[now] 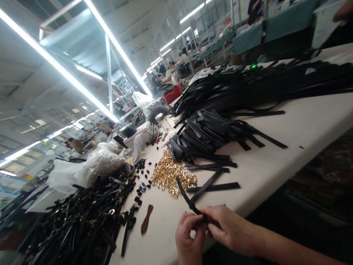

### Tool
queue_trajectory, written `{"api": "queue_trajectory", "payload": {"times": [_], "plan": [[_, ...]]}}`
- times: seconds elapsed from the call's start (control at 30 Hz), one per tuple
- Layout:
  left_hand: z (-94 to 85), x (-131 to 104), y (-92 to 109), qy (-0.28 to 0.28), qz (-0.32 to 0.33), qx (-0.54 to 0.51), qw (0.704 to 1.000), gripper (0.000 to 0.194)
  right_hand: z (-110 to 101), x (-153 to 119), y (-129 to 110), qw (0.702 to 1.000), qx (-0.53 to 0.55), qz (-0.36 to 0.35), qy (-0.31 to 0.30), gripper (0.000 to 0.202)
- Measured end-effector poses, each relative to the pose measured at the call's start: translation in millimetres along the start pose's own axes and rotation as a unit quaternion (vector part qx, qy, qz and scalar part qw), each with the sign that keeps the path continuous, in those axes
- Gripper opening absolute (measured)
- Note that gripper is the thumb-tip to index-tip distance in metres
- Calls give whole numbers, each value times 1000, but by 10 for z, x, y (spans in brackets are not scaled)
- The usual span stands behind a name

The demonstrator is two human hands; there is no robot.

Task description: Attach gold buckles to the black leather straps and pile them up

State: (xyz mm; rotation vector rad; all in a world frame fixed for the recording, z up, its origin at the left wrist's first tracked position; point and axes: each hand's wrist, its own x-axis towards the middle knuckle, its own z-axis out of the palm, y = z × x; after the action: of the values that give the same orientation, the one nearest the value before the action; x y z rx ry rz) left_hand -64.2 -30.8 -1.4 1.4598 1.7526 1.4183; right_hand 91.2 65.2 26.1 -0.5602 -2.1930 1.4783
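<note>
Near the table's front edge, my left hand (190, 233) and my right hand (224, 226) meet, fingers closed on one black strap (185, 195). The strap's free end sticks out up and to the left from between my fingers. What lies inside the pinch is hidden by the fingertips. Just beyond my hands is a heap of gold-coloured metal buckles (169, 173). A few loose black straps (217, 187) lie beside that heap. A brown, paddle-shaped piece (147, 219) rests on the table left of my left hand.
Bundles of black straps (204, 136) cover the table's far side. At the left is a pile of black straps with metal fittings (74, 224). Small black loops (140, 165) are scattered near a clear plastic bag (102, 165). A red crate (172, 95) stands farther back.
</note>
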Motion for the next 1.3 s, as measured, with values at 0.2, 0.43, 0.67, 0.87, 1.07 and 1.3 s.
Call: {"api": "queue_trajectory", "payload": {"times": [0.2,0.43,0.67,0.87,1.07,1.3], "plan": [[108,-18,-22,46,-46,-123,990,23,32,43,20,992,108,55,21,20],[-50,75,313,136,-231,-367,891,38,-21,20,-138,991,131,37,8,15],[-29,85,342,134,-272,-370,878,39,20,18,-169,994,96,40,11,10],[92,14,323,144,-258,-376,878,36,-10,0,-202,994,73,76,29,13],[193,-104,336,123,-283,-403,861,30,-30,-62,-238,993,98,65,-31,21],[84,-26,366,92,-284,-327,897,40,56,-12,290,983,80,125,-106,34]]}}
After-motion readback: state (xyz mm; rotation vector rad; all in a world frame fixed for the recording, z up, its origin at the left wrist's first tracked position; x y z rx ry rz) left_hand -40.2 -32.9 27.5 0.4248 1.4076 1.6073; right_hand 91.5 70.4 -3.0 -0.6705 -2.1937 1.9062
